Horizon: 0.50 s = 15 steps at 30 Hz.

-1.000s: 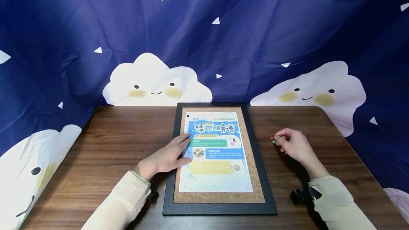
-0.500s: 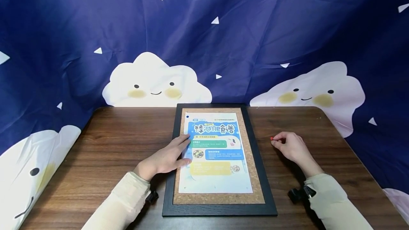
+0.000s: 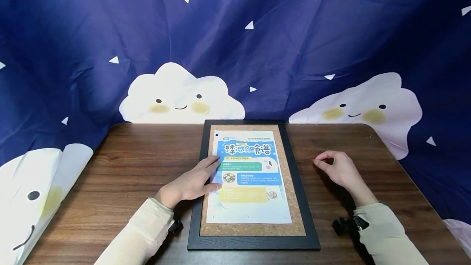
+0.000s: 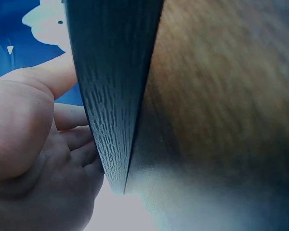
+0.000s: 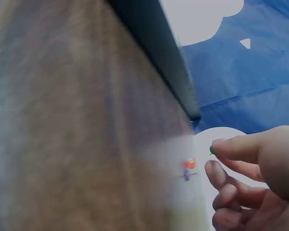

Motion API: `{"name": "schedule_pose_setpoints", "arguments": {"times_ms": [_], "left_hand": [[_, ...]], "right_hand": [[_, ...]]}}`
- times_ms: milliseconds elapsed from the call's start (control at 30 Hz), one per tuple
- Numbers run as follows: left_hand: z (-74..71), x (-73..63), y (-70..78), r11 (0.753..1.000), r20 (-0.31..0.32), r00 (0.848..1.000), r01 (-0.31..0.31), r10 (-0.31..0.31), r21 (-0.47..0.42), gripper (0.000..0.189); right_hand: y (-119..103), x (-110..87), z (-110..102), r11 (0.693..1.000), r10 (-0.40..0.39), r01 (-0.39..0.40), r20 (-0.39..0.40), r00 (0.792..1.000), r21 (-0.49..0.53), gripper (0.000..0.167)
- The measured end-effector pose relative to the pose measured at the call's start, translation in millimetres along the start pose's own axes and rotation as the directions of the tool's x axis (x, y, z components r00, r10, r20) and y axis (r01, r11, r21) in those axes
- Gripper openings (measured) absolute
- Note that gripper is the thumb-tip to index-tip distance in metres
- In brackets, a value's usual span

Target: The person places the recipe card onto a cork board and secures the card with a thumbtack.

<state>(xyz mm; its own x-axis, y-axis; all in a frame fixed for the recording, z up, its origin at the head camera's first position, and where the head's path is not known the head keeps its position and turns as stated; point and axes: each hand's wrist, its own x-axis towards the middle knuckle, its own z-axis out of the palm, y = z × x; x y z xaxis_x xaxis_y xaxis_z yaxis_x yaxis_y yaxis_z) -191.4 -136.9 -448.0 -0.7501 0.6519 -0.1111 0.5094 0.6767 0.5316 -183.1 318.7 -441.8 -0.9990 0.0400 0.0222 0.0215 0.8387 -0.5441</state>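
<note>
My left hand (image 3: 191,180) lies with spread fingers across the left side of a black-framed corkboard (image 3: 254,230), its fingertips on the edge of a printed poster (image 3: 250,212). A small blue pushpin head (image 3: 216,135) shows at the poster's upper left corner. To the right of the board, my right hand (image 3: 342,171) pinches a green pushpin (image 5: 212,150) between thumb and index finger, low over the table. Close to these fingertips, a red pushpin (image 5: 190,163) and a purple pushpin (image 5: 187,175) lie on the table.
The board rests on a dark wooden table (image 3: 147,150), its far edge close to the table's back edge. Behind hangs a navy cloth (image 3: 220,44) printed with white clouds. Each wrist carries a small black camera, such as the right camera (image 3: 342,226).
A second ago the green pushpin showed beside the red one at my right fingertips; now it is pinched in that hand. The right fingers have shifted slightly. My left hand has stayed in place.
</note>
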Motion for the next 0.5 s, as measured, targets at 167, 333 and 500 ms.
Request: {"name": "schedule_pose_setpoints", "arguments": {"times_ms": [167,333,500], "left_hand": [[-1.5,0.5,1.2,1.000,0.006,1.000,0.006,-0.006,0.000,0.077],[-1.3,1.1,1.7,1.000,0.006,1.000,-0.001,0.001,0.006,0.076],[3.5,1.6,-7.2,0.999,-0.019,0.999,-0.047,0.046,-0.019,0.077]], "right_hand": [[-7.9,2.6,-4.8,0.993,-0.009,0.008,0.004,1.000,0.119,0.013],[-14.1,7.3,-4.1,0.962,0.011,-0.020,0.035,0.999,0.272,0.020],[-20.4,13.0,-3.4,0.931,0.034,-0.060,0.080,0.996,0.359,0.029]]}}
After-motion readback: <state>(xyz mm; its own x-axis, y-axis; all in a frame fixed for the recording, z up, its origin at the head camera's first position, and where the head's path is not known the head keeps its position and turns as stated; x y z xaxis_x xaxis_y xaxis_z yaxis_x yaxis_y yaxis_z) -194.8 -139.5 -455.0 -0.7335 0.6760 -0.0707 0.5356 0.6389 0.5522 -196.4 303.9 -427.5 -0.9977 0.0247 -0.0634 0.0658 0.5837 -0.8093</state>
